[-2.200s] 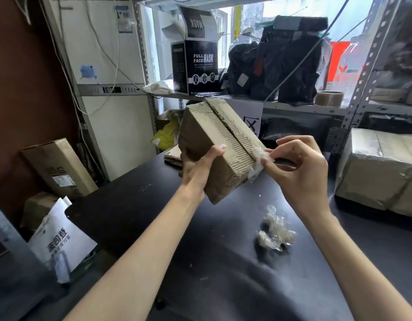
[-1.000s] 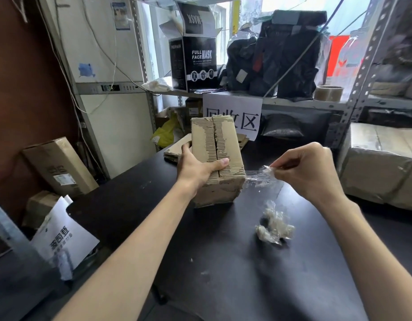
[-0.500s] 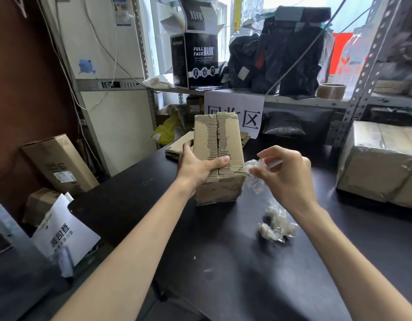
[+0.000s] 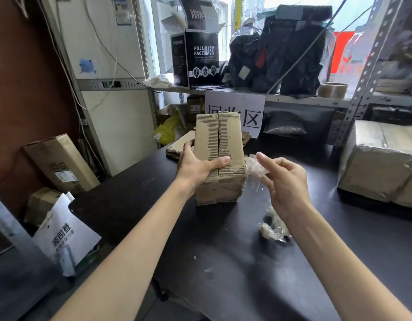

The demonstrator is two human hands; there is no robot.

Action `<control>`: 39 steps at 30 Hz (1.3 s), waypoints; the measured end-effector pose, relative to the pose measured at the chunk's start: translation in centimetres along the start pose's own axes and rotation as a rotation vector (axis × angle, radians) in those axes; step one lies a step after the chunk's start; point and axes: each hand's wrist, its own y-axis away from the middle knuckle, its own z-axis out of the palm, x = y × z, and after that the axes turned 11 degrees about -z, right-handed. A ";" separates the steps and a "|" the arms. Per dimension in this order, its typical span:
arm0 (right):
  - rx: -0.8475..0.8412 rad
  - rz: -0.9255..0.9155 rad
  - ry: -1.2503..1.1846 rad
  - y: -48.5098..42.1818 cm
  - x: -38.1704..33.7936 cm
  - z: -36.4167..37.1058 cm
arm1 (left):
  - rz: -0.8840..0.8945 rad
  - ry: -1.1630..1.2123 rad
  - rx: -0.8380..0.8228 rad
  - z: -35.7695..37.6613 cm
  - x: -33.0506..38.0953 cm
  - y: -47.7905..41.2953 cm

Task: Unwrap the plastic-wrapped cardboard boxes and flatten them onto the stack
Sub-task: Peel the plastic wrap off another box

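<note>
A worn brown cardboard box (image 4: 220, 144) with torn, ribbed top flaps stands on the black table (image 4: 223, 262). My left hand (image 4: 196, 167) grips its left side, thumb across the top seam. My right hand (image 4: 285, 181) is just right of the box, with a crumpled strip of clear plastic wrap (image 4: 254, 169) between its fingers; the strip still reaches the box's right side. Flattened cardboard pieces (image 4: 180, 147) lie stacked behind the box. A ball of removed plastic wrap (image 4: 272, 230) lies on the table under my right wrist.
Plastic-wrapped boxes (image 4: 383, 163) sit at the table's right edge. Metal shelving behind holds a black mask box (image 4: 196, 56), dark bags (image 4: 281, 52), a tape roll (image 4: 332, 90) and a paper sign (image 4: 237, 112). Cardboard boxes (image 4: 59, 163) lean on the floor at left.
The box was lowered from a tilted hold to standing on the table. My right hand pulled the plastic strip out to the right, then came back close to the box with the wrap bunched.
</note>
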 end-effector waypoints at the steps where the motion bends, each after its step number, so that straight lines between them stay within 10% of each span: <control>1: -0.006 0.001 -0.045 0.0 -0.1 -0.1 | -0.001 -0.007 0.000 0.0 0.0 0.0; 19: -0.207 -0.009 0.221 0.6 -1.2 -0.1 | 0.264 -0.476 0.036 -0.6 1.1 2.0; 30: -0.501 -0.187 0.214 2.3 -0.2 1.5 | 0.031 -0.678 0.122 -2.8 4.6 3.7; 39: -0.343 -0.105 -0.049 -0.5 -2.6 -1.1 | 0.009 -0.020 0.069 -3.6 4.0 3.0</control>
